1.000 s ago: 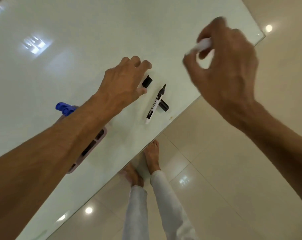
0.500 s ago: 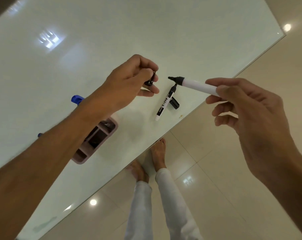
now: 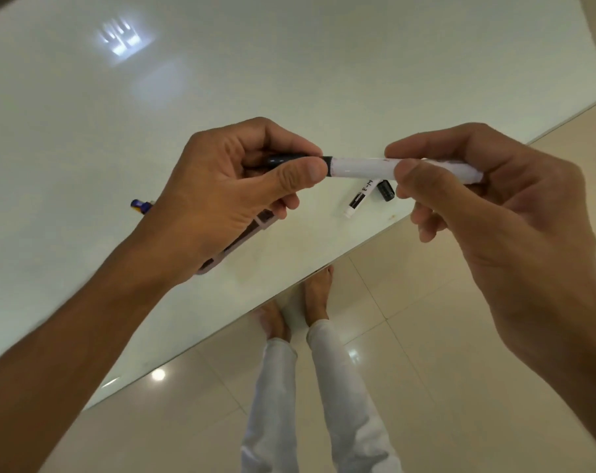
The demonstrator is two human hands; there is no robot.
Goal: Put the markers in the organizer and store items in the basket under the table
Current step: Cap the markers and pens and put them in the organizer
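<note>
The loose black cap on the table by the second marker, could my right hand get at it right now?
Probably not yet: the right hand is gripping the white marker, though the loose black cap lies uncovered just beneath it.

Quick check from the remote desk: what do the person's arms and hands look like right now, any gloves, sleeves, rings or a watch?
Both the left hand and the right hand are bare: no gloves, rings or watch show. Both forearms are uncovered as far as the frame reaches, with no sleeves visible. Below, white trousers and bare feet.

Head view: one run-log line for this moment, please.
left hand: black cap | right hand: white marker | action: capping | table: second marker
</note>
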